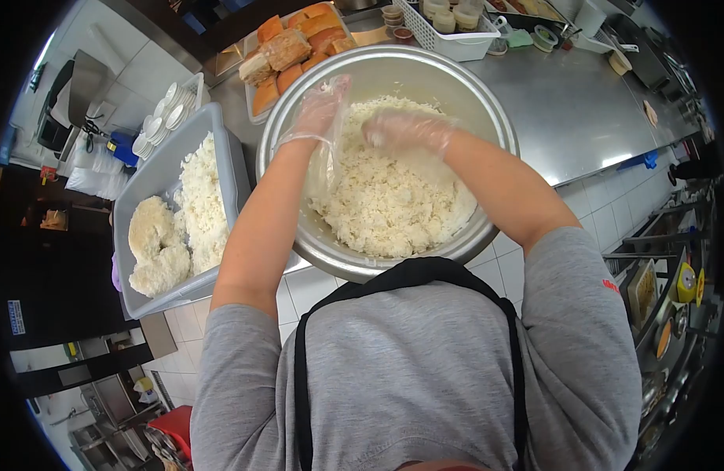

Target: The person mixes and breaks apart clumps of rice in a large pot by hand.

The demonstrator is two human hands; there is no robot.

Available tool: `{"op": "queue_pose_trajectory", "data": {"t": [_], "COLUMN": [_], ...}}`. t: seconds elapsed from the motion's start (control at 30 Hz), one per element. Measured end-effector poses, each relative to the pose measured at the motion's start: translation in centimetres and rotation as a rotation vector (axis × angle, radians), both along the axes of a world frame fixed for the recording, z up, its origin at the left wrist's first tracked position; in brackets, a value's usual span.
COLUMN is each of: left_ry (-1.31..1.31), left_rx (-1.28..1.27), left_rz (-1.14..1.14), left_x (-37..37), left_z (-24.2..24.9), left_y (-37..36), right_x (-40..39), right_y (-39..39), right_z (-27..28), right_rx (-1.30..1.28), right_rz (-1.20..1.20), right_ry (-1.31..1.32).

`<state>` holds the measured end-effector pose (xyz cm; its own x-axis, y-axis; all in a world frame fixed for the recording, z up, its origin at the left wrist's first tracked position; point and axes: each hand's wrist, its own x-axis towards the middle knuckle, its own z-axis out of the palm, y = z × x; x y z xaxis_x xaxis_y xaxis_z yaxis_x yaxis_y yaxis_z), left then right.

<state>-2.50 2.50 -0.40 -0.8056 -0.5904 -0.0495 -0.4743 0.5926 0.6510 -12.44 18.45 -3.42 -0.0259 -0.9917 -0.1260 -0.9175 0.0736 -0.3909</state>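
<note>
A large round metal pot holds a heap of white rice. Both hands wear clear plastic gloves and are inside the pot's rim. My left hand is raised near the upper left of the rim, with a loose clear plastic piece hanging beside it over the rice; its fingers are hard to make out. Low over the rice at the upper middle is my right hand, blurred by motion, so what it holds, if anything, cannot be seen.
A grey plastic tub with clumps of rice stands left of the pot. Behind are a tray of orange and brown food pieces and a white basket with containers. The steel counter extends right.
</note>
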Motion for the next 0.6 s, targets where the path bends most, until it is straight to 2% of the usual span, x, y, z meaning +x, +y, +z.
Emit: {"op": "queue_pose_trajectory", "data": {"t": [0.07, 0.1, 0.13, 0.17, 0.2, 0.27, 0.33, 0.4, 0.47, 0.53, 0.6], "left_ry": [-0.026, 0.056, 0.135, 0.135, 0.043, -0.055, 0.155, 0.21, 0.266, 0.226, 0.181], "left_rx": [0.055, 0.273, 0.487, 0.488, 0.152, -0.183, 0.905, 0.942, 0.977, 0.819, 0.761], "left_rz": [0.02, 0.066, 0.11, 0.108, -0.172, -0.443, -0.105, -0.142, -0.182, -0.085, -0.076], "left_x": [0.1, 0.1, 0.0, 0.0, 0.2, 0.5, 0.3, -0.2, -0.4, 0.9, 0.0], "left_z": [0.1, -0.5, -1.0, -1.5, -2.3, -1.8, 1.5, 0.6, 0.0, 2.4, 0.8], "left_y": [0.5, 0.5, 0.4, -0.2, -1.5, -1.2, 1.4, 1.0, 1.0, 2.8, 1.7], "right_x": [-2.4, -2.8, -3.2, -3.6, -3.6, -3.0, -2.5, -2.8, -3.5, -3.4, -2.9], "right_y": [-0.7, -0.7, -0.6, -0.6, -0.6, -0.3, 0.5, 1.0, 1.2, 1.3, 1.4], "right_z": [1.5, 1.5, 1.4, 1.3, 1.9, 3.7, 4.4, 4.2, 3.5, 2.9, 3.3], "right_rx": [-0.005, 0.0, -0.135, -0.273, -0.271, -0.257, -0.311, -0.367, -0.265, -0.291, -0.351], "right_rz": [-0.306, -0.306, -0.378, -0.45, -0.45, -0.488, -0.505, -0.521, -0.411, -0.404, -0.433], "right_ry": [-0.19, -0.19, -0.172, -0.151, -0.15, -0.276, -0.342, -0.407, -0.584, -0.704, -0.768]}}
